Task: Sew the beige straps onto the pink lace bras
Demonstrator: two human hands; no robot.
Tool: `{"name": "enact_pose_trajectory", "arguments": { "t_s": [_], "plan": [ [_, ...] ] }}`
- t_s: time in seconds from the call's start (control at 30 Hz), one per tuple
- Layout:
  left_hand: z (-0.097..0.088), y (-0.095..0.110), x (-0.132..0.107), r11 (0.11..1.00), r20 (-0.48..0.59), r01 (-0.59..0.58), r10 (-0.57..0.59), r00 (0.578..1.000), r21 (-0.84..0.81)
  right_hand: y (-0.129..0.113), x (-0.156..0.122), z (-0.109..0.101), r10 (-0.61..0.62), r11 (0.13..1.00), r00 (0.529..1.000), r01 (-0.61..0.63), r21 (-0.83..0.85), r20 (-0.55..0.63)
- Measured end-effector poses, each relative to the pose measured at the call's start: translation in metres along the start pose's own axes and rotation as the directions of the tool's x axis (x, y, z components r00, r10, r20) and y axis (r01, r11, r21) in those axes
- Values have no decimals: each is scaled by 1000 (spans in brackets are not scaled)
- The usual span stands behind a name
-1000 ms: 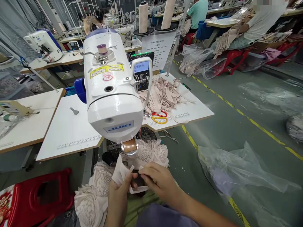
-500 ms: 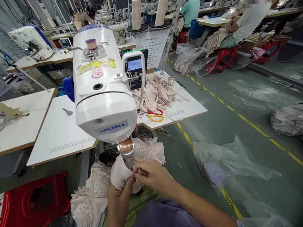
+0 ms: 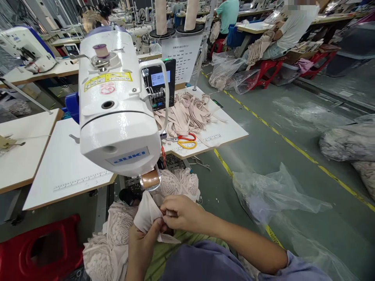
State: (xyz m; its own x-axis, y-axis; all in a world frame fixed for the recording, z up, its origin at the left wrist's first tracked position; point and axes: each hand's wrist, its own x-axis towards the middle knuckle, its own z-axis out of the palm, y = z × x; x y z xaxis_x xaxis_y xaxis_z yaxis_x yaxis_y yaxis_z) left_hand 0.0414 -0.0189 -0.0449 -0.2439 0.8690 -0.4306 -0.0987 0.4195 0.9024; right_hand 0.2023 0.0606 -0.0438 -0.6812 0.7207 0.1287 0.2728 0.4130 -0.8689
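Just below the sewing machine (image 3: 120, 128), my left hand (image 3: 143, 242) grips a pale beige bra cup (image 3: 146, 214) from its lower side, thumb on top. My right hand (image 3: 183, 212) is closed in a pinch at the same piece's right edge, close to the left thumb; what small part lies between its fingertips is hidden. A loose tail of fabric hangs beneath the hands. Lace bras (image 3: 109, 238) lie left of my left hand, and another lace bra (image 3: 178, 183) sits behind my right hand, beneath the machine's head.
Beige straps (image 3: 187, 113) are heaped on the white table (image 3: 231, 130), with red-and-yellow scissors (image 3: 187, 141) at its front. A red stool (image 3: 41, 249) stands at lower left. Clear plastic bags (image 3: 275, 191) lie on the floor at right. A seated person (image 3: 295, 29) works farther back.
The camera view has shifted slightly to the right. The held cup has tilted and a fabric tail now shows below it; both hands stay close together on it.
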Motion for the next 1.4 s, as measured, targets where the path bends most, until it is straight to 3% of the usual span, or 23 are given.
{"name": "enact_pose_trajectory", "arguments": {
  "t_s": [0.17,0.33,0.57,0.7,0.83,1.1,1.17,1.27,1.4],
  "plan": [
    [-2,5,1,987,36,-106,102,994,118,2,-5,5,44,999,995,-45,-2,-94],
    [-12,14,9,888,99,-265,246,964,375,5,-7,-8,188,963,982,-186,193,10],
    [-8,26,11,899,272,-262,170,947,351,-1,-9,-23,242,968,970,-241,76,-3],
    [-4,29,8,899,280,-278,186,942,339,-6,-9,-25,170,985,985,-169,-34,33],
    [-2,32,9,881,254,-220,119,960,419,-5,-8,-26,108,989,992,-101,-108,65],
    [-5,29,23,939,249,-75,-11,969,335,8,4,-32,232,968,963,-242,62,137],
    [-5,30,26,952,238,-52,-22,971,302,13,6,-31,305,928,938,-332,170,166],
    [-7,29,30,969,244,-7,-56,968,249,20,7,-25,425,781,864,-501,374,271],
    [-8,24,34,982,288,24,-79,954,188,21,4,-20,435,655,841,-540,529,321]
  ]
}}
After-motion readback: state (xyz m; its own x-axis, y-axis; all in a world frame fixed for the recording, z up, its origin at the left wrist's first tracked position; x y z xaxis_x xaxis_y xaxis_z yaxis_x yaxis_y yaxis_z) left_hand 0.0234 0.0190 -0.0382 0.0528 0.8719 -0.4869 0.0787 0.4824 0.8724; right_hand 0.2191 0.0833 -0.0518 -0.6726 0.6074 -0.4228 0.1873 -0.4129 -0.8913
